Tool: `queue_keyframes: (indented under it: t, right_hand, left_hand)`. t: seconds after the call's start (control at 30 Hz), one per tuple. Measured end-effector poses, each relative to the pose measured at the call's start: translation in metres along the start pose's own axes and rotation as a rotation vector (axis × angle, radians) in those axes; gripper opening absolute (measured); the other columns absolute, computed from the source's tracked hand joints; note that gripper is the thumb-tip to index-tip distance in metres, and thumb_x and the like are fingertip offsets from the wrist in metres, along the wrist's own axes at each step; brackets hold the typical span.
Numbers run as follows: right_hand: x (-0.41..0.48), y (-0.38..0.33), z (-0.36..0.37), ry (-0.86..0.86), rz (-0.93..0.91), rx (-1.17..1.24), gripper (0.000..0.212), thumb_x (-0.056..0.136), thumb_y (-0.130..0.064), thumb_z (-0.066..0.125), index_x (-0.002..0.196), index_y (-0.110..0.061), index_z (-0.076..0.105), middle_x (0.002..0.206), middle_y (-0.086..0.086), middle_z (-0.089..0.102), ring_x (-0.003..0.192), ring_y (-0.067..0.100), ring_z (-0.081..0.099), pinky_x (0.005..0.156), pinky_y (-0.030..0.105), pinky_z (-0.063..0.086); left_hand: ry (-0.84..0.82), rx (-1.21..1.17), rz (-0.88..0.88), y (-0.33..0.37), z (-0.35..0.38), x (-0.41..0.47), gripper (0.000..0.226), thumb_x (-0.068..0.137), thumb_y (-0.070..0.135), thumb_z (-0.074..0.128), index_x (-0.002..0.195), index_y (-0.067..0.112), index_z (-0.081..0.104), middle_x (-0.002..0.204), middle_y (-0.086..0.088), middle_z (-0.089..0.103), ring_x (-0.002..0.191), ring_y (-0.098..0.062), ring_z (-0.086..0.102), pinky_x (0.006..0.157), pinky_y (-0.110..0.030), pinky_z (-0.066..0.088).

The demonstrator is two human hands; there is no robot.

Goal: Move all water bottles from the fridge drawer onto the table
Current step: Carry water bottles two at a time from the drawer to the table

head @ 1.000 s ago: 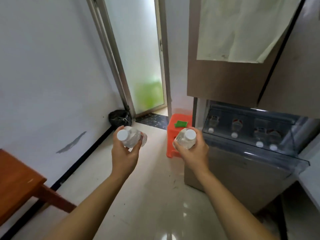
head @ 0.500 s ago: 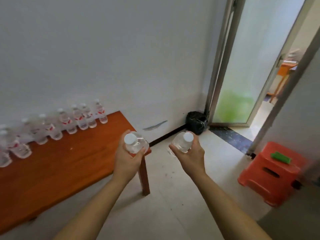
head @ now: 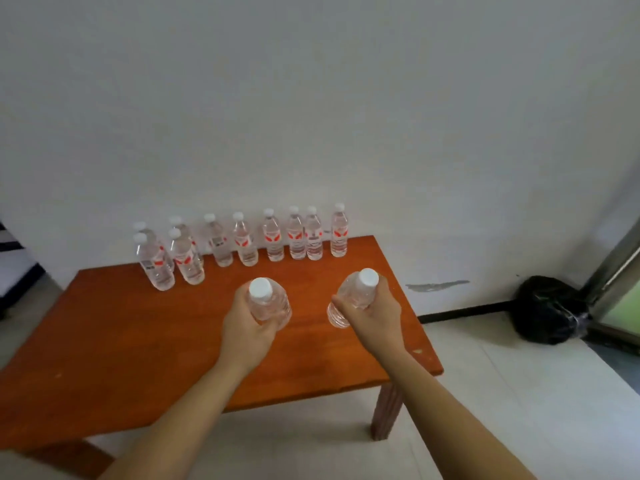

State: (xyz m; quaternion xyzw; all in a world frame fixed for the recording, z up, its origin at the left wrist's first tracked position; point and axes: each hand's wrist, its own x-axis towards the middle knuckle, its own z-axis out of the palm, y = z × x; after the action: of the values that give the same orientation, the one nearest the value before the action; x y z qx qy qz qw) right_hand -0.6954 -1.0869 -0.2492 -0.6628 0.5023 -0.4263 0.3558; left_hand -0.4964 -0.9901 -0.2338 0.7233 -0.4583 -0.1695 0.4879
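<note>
While both hands hover over the counter (head: 104,341), left hand (head: 247,329) and right hand (head: 375,315) each clench a water bottle (head: 268,303) around its body: light, smooth plastic that dents if squeezed.

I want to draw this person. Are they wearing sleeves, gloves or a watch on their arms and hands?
No. Both forearms are bare as far as the picture shows, with no sleeves. The left hand and right hand have no gloves, and no watch or bracelet shows.
</note>
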Motion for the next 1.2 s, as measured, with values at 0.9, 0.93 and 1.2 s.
queue_keyframes:
  t: [0.9,0.93,1.2]
  right_hand:
    - [0.258,-0.003,0.369,-0.419,0.236,-0.233,0.079,0.064,-0.035,0.091,0.134,-0.033,0.053,0.136,-0.005,0.052,0.122,0.012,0.048,0.103,0.033,0.042]
    - [0.261,-0.002,0.377,-0.430,0.248,-0.241,0.079,0.065,-0.034,0.090,0.135,-0.034,0.052,0.137,-0.006,0.053,0.125,0.014,0.049,0.105,0.037,0.044]
    - [0.287,0.016,0.423,-0.489,0.309,-0.227,0.075,0.074,-0.022,0.085,0.138,-0.025,0.046,0.132,-0.005,0.060,0.122,0.015,0.057,0.102,0.034,0.048]
  left_hand:
    - [-0.274,0.146,-0.256,-0.254,-0.075,0.375,0.071,0.071,0.023,0.087,0.134,0.025,0.054,0.131,0.009,0.058,0.119,-0.010,0.051,0.098,-0.031,0.039]
    - [-0.306,0.138,-0.248,-0.259,-0.073,0.382,0.069,0.071,0.021,0.086,0.132,0.027,0.054,0.131,0.010,0.058,0.118,-0.008,0.051,0.097,-0.029,0.039]
    - [-0.435,0.150,-0.210,-0.295,-0.059,0.431,0.065,0.082,0.034,0.077,0.139,0.025,0.047,0.137,0.002,0.058,0.122,-0.017,0.055,0.099,-0.037,0.045]
